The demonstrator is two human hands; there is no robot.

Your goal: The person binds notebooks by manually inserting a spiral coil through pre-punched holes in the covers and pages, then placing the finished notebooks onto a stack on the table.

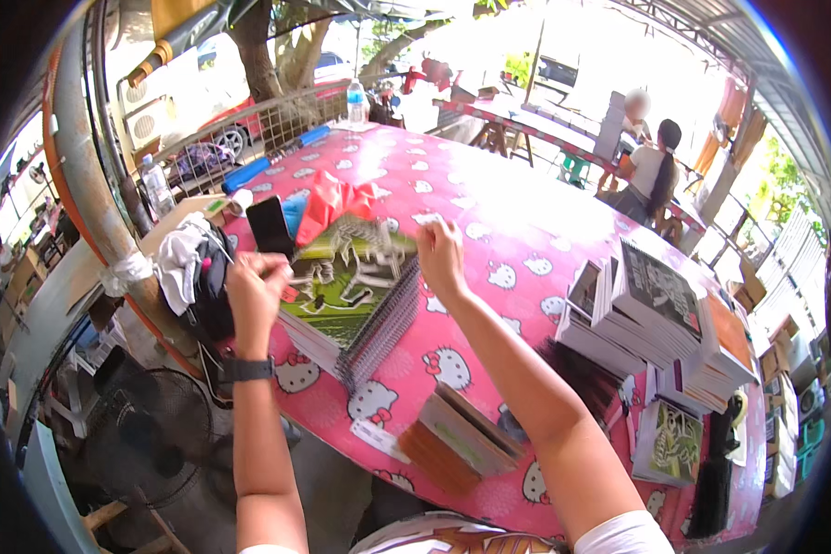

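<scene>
My own forearms (266, 443) lie nearest, rising from the lower edge, a dark wristband (247, 370) on the left one. Between them, the stack of green-covered books (351, 282) sits on the pink counter (415, 337), metal coils along its right edge. Coils in place, so I judge the binding done on these; to the right, black-covered books (656, 286) are piled too. No loose coil visible; how many books are left, I can't tell. Left fingers (270, 264) drawn together in a pinch by the stack's left corner; something small may be between the tips, too fine to make out. Right fingers (436, 236) curled in, blurred, just beyond the coiled edge; can't tell whether they hold anything. Neither set plainly grips a book.
</scene>
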